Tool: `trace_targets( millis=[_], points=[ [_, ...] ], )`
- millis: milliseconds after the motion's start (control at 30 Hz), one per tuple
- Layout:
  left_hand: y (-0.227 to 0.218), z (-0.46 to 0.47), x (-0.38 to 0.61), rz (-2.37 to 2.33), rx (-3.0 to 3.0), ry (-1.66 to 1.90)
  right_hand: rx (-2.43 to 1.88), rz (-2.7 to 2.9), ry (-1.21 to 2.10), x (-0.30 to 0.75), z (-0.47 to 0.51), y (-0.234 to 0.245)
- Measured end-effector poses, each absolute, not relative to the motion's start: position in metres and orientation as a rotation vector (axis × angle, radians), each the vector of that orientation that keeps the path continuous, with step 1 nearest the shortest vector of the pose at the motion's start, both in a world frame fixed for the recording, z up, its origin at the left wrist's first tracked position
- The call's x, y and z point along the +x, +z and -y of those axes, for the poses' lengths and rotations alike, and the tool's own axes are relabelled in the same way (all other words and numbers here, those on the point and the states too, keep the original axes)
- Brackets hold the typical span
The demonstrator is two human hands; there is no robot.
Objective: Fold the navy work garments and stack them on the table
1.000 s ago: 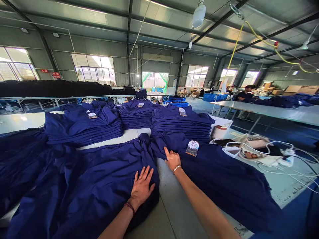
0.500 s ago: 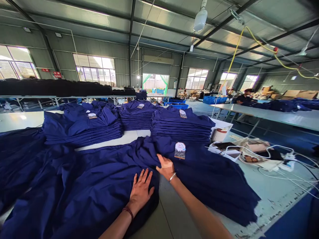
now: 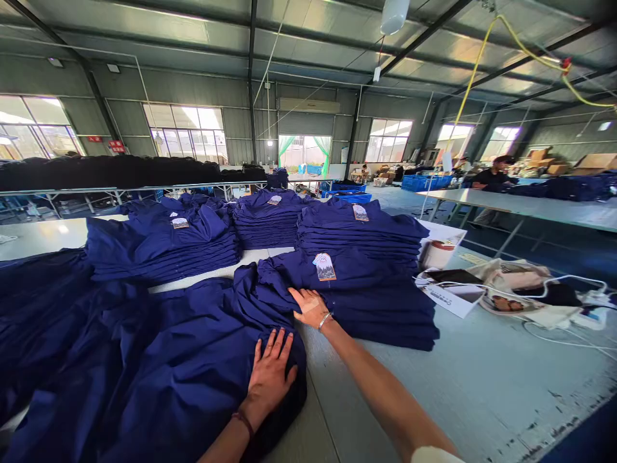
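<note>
two hands (image 3: 272, 376) (image 3: 311, 307), three stacks of folded navy garments (image 3: 359, 235)

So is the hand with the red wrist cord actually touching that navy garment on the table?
Touching: the head view shows the left hand lying flat on the navy garment, its spread fingers pressed onto the cloth.

We see navy-blue work clothes (image 3: 357, 302), a pale swing tag (image 3: 324, 267) with a muted picture, a dark red wrist cord (image 3: 242, 423), bright blue crates (image 3: 427, 183), and a yellow overhead cable (image 3: 475, 77).
</note>
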State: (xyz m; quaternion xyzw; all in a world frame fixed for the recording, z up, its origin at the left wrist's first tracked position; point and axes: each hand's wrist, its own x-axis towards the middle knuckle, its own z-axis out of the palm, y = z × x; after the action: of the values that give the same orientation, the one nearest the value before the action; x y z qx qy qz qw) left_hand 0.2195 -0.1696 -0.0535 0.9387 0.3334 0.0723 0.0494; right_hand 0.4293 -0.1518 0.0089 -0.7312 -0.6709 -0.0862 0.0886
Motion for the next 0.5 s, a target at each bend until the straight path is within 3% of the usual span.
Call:
trace_targets(
  millis=[267,500],
  points=[
    [-0.051,0.179,0.213,-1.011,2.851,0.193,-2.233,1.769,-0.235,0.413,0.182,0.034],
    [0.024,0.171,0.247,-0.971,2.952,0.616,-2.550,1.322,-0.283,0.515,0.195,0.085]
  ],
)
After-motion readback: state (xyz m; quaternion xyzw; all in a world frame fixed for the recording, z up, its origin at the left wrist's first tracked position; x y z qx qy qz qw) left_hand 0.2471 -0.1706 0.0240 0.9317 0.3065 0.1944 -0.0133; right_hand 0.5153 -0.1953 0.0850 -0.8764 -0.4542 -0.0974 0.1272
